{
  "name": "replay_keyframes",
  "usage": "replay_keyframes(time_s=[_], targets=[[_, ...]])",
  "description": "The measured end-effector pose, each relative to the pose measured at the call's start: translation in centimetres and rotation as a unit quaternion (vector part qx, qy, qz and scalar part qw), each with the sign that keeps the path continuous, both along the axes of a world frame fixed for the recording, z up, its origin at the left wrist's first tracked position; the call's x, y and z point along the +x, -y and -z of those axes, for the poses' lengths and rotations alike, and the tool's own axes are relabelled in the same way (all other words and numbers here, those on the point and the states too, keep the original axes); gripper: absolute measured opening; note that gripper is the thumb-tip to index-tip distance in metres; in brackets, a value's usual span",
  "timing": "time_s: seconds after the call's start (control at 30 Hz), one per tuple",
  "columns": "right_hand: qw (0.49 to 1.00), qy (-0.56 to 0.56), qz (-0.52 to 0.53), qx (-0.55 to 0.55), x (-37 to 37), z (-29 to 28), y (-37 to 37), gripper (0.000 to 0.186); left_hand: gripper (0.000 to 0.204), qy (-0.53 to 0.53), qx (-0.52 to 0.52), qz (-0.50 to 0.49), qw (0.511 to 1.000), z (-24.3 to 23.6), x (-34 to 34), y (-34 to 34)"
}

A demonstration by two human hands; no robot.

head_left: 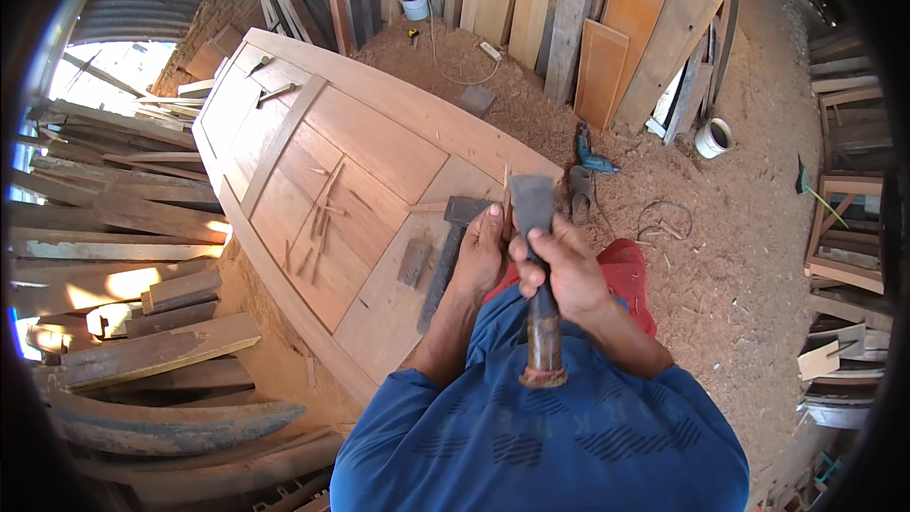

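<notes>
My right hand (564, 265) grips a wide-bladed chisel (534, 194) with a dark shank and worn cylindrical handle. My left hand (482, 256) pinches a thin wooden sliver (507, 188) upright beside the blade. A dark hammer (439, 280) lies just left of that hand on a large wooden panelled door (379, 180). A small wooden block (414, 262) rests beside the hammer. Several thin sticks (325, 204) are scattered over the middle panels, and metal tools (275, 95) lie near the door's far end.
Timber piles (161, 351) line the left, boards (512, 9) lean at the back, and wooden offcuts (844, 246) line the right. A teal power drill (592, 156), a cord (664, 228) and a white bucket (713, 137) sit on the sawdust-covered floor (720, 303).
</notes>
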State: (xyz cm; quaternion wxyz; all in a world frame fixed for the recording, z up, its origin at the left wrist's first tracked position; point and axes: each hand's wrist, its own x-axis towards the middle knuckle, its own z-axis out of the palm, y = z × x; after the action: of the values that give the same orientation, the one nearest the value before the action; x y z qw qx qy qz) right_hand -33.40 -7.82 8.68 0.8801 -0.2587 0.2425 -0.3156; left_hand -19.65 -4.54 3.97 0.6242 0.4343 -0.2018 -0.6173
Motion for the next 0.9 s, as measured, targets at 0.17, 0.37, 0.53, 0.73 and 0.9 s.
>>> replay_keyframes(time_s=[0.17,0.37,0.53,0.73,0.9], targets=[[0.994,0.018,-0.099,0.031,1.4,-0.7,-2.3,0.013,0.040,0.071,0.028,-0.028,0.997,1.3,2.2,0.3],[0.991,0.006,-0.123,0.047,0.5,-2.2,-3.4,0.014,0.038,0.103,0.005,-0.009,0.995,2.6,1.9,-1.8],[0.997,-0.025,-0.070,0.017,-0.9,-2.1,-3.7,0.014,0.044,0.156,-0.026,-0.026,0.987,-0.5,-0.7,-2.2],[0.972,-0.042,0.163,-0.164,-5.1,-3.8,-1.5,0.023,0.050,-0.025,-0.111,0.084,0.990,1.7,-1.8,-7.1],[0.928,-0.218,0.129,-0.272,-2.5,-0.8,2.3,0.026,0.053,-0.198,-0.077,0.123,0.969,0.1,-1.9,-5.4]])
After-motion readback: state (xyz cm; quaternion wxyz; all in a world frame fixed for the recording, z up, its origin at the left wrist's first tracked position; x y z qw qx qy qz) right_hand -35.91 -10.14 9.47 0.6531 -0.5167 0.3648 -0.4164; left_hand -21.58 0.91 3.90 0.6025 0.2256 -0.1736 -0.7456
